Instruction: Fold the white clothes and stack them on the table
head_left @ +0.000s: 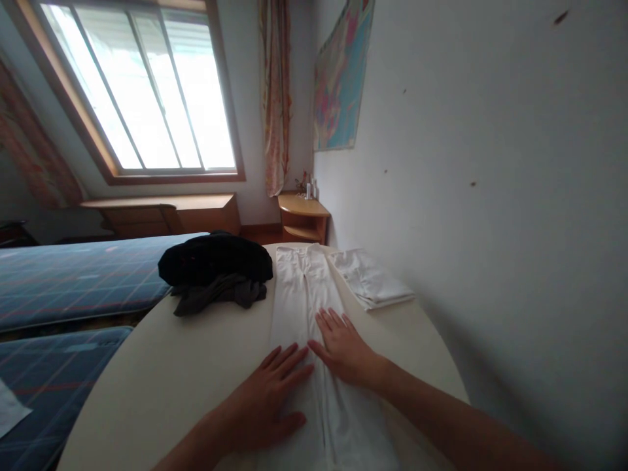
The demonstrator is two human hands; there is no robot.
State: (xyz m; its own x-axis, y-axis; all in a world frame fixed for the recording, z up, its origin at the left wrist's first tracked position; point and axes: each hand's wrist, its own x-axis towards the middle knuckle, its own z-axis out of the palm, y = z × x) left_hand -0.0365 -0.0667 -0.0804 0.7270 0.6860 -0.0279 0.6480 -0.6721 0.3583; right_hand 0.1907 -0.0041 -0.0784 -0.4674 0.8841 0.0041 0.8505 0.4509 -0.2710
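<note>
White trousers (290,297) lie lengthwise on the round cream table (161,386), with the waistband at the far edge and the legs running toward me. My left hand (275,392) rests flat on the near left leg, fingers spread. Farther up, my right hand (343,347) lies palm down on the right leg, its fingers stretched out. Neither hand grasps the cloth. To the right of the waistband is a folded white garment (373,278). A heap of black clothing (216,258) with a dark grey cloth (223,292) under it sits at the far left of the table.
A white wall (490,248) runs close along the table's right side. Two blue plaid mattresses (78,275) stand at the left, with a white piece (10,409) on the nearer one. Beyond are a low wooden desk (206,206), a corner shelf (304,206) and a window (147,91).
</note>
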